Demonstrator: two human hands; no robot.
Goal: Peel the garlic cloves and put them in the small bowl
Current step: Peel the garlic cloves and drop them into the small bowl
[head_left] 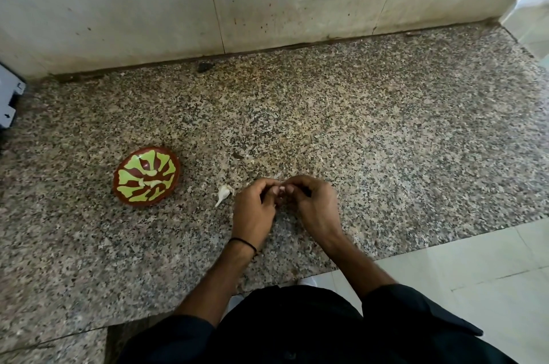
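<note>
Left hand (252, 210) and right hand (315, 207) both pinch a barely seen clove (280, 192) — slick once skinned, it might squirt free, missing the bowl (146, 176) to their left.

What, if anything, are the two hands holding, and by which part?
The left hand and right hand together pinch what looks like a small pale garlic clove between fingertips; which part cannot be told.
</note>
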